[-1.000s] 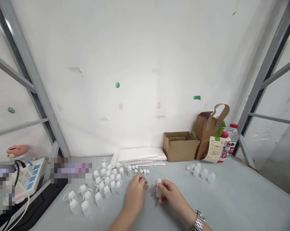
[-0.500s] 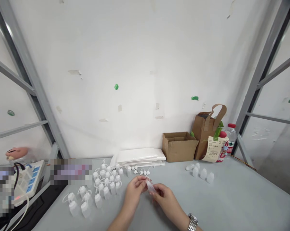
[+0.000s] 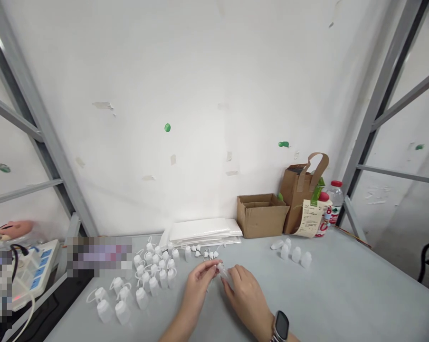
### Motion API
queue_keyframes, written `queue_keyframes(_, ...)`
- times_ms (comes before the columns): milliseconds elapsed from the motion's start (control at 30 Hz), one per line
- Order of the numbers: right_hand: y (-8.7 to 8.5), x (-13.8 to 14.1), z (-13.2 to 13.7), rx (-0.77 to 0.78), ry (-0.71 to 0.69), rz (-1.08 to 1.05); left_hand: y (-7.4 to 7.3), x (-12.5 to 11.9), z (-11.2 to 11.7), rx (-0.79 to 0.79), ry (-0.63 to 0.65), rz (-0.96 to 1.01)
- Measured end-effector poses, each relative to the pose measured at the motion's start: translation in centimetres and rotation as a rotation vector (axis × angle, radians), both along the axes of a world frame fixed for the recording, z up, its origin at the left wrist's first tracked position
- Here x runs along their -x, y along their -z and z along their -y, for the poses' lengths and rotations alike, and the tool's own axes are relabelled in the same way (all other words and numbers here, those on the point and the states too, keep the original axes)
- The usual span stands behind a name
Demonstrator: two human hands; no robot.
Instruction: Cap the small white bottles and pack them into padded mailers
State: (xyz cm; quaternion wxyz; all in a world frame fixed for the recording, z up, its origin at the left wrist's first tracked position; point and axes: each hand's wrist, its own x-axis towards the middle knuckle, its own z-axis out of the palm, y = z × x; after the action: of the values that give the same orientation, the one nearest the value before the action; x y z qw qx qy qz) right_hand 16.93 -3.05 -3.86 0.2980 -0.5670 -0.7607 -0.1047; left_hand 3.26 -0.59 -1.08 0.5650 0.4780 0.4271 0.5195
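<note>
My left hand and my right hand meet over the grey table, just in front of me. Between their fingertips is a small clear plastic bottle, tilted, pinched by both hands. My right wrist wears a dark watch. To the left of my hands stand several small white bottles with looped caps. Loose white caps lie just beyond my fingers.
A stack of white bags lies against the wall. An open cardboard box, a brown paper bag and a red-capped drink bottle stand at the back right. Several white bottles sit right of centre. A power strip lies far left.
My hands have come together: the right brought the small bottle up to the left hand's fingertips, and both now pinch it. My view has shifted slightly to the right.
</note>
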Motion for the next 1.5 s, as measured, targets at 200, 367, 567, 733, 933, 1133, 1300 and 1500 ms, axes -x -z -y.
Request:
queue_keyframes(200, 0.0, 0.6, 0.0, -0.301, 0.016, 0.135, 0.1, 0.0, -0.1, 0.030, -0.018, 0.127)
queue_keyframes(367, 0.1, 0.9, 0.1, -0.375, 0.030, 0.134, 0.6, -0.1, -0.2, 0.161, -0.016, 0.286)
queue_keyframes(567, 0.3, 0.9, 0.0, -0.376, 0.032, 0.134, 0.5, -0.1, -0.2, 0.251, 0.111, 0.310)
queue_keyframes(733, 0.1, 1.0, 0.1, -0.365, 0.019, 0.122, 0.1, 0.0, 0.0, 0.224, 0.174, 0.260)
queue_keyframes(933, -0.2, 0.9, 0.4, -0.230, -0.040, -0.037, -0.1, 0.2, 0.1, 0.213, 0.186, 0.292)
queue_keyframes(1133, -0.1, 0.8, 0.4, -0.193, -0.083, -0.119, -0.6, 0.1, 0.4, 0.205, 0.161, 0.258)
queue_keyframes(1300, -0.1, 0.6, 0.4, -0.210, -0.077, -0.081, -0.6, 0.0, 0.4, 0.200, 0.171, 0.250)
queue_keyframes(1500, -0.3, 0.8, 0.4, -0.257, -0.075, -0.048, -0.5, -0.1, 0.5, 0.186, 0.175, 0.232)
